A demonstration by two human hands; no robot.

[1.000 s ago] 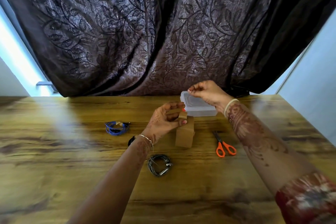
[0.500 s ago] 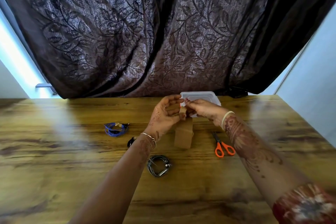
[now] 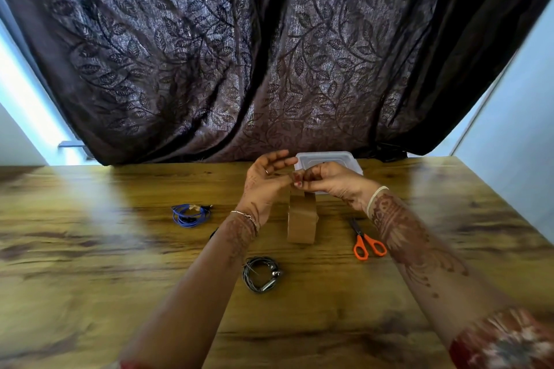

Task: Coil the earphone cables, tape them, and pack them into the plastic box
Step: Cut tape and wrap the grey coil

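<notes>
Just above the middle of the frame, both hands are meeting over a brown tape roll (image 3: 301, 220) that is standing on its edge on the wooden bench (image 3: 90, 249). The right hand (image 3: 332, 186) is curling its fingers (image 3: 299, 183) and pinching a strip of tape that is rising from the roll. The left hand (image 3: 265, 186) is touching the same spot from the other side. Its upper fingers (image 3: 278, 159) are lying loosely extended, and I cannot tell whether its lower ones are gripping the tape.

The plastic box (image 3: 326, 157) is sitting at the far edge of the bench, just behind the right hand and partly hidden by it. A blue earphone coil (image 3: 189, 216) is lying left of centre, well apart from the roll. A dark earphone coil (image 3: 260, 274) is lying below centre, beside the left forearm. Orange-handled scissors (image 3: 367, 244) are lying right of the roll, beside the right forearm. A dark leaf-patterned curtain (image 3: 269, 54) is filling the upper frame.
</notes>
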